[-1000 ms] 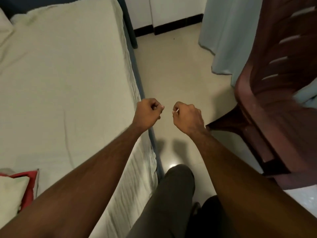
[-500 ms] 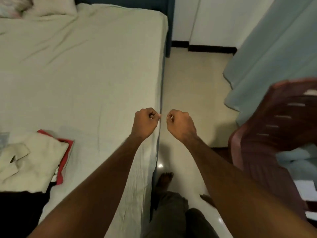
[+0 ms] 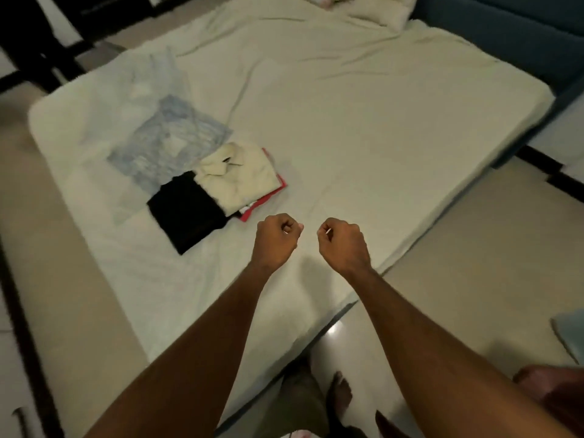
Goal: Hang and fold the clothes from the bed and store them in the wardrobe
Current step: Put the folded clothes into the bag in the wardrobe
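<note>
Pale cream sheeting covered the bed, which filled most of the head view and ran diagonally, its long axis from the lower left up toward the pillow at the top right, where a dark blue headboard bordered it. Beige tiled floor lay to the right of the mattress, and a dark frame of furniture stood at the upper left.

On the left half of the bed lay the clothes, touching one another in a loose line. Farthest was a light blue shirt, folded, its long axis running up and away toward the far left edge of the mattress. Just in front of it lay a cream shirt, folded with its collar pointing to the upper left, resting on top of a red garment whose edge showed along its right side. A black folded garment lay against the cream shirt's near left side, its long axis pointing toward the lower left.

Both forearms reached out over the near edge of the bed. The left hand and the right hand were held near each other but apart, each curled into a fist with nothing visibly held. A bare foot stood on the floor below.
</note>
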A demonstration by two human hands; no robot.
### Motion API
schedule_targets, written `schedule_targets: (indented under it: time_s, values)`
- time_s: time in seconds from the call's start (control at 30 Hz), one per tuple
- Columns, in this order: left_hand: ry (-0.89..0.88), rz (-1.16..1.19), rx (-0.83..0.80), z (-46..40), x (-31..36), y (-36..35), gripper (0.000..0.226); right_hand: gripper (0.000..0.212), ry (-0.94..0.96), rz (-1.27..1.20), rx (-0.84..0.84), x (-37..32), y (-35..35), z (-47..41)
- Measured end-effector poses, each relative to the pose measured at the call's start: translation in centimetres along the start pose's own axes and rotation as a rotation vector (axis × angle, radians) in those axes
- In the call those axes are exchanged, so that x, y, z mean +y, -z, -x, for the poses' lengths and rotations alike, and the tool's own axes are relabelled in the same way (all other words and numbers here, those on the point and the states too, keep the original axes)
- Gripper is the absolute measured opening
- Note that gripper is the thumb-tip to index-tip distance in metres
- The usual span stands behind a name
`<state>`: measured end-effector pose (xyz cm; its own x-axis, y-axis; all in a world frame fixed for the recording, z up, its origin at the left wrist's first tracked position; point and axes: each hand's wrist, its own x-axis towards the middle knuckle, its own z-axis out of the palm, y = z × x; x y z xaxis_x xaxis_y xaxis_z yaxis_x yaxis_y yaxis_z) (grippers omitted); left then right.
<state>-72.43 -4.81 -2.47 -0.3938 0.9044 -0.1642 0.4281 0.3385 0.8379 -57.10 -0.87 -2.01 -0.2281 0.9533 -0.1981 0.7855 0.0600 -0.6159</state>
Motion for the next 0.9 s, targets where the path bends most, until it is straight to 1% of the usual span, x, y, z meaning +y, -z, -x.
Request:
schedule_targets:
  time_s: [0.03,0.1,0.23,0.4,0.53,0.63,0.73,0.9]
  values:
    - [0.036,0.008,0.063,0.2,-1.8,2.3,0.02,0.017,0.052,0.016,-0.041,-2.1,-1.9,-0.2]
    - [0.088,0.01,0.112,0.5,-3.5,4.3,0.019,0.018,0.087,0.023,-0.072,-3.8,-3.7,-0.4]
    - [0.188,-0.012,0.265,-0.3,-8.8,10.2,0.018,0.017,0.207,0.048,-0.18,-9.6,-9.7,-2.0]
    - [0.223,0.011,0.367,-2.7,-14.4,15.6,0.02,0.019,0.237,0.053,-0.229,-14.5,-15.6,-4.7]
    - [0.298,0.058,0.384,-4.3,-18.0,17.5,0.018,0.021,0.236,0.05,-0.23,-16.0,-18.6,-7.1]
    - [0.363,0.094,0.404,-5.8,-20.9,18.5,0.018,0.022,0.251,0.071,-0.269,-16.9,-20.8,-9.2]
    - [0.434,0.115,0.426,-7.5,-24.1,19.5,0.02,0.021,0.266,0.037,-0.321,-17.8,-23.4,-11.5]
    - [0.58,0.174,0.41,-10.7,-29.1,20.5,0.025,0.019,0.269,0.009,-0.4,-19.3,-29.1,-16.1]
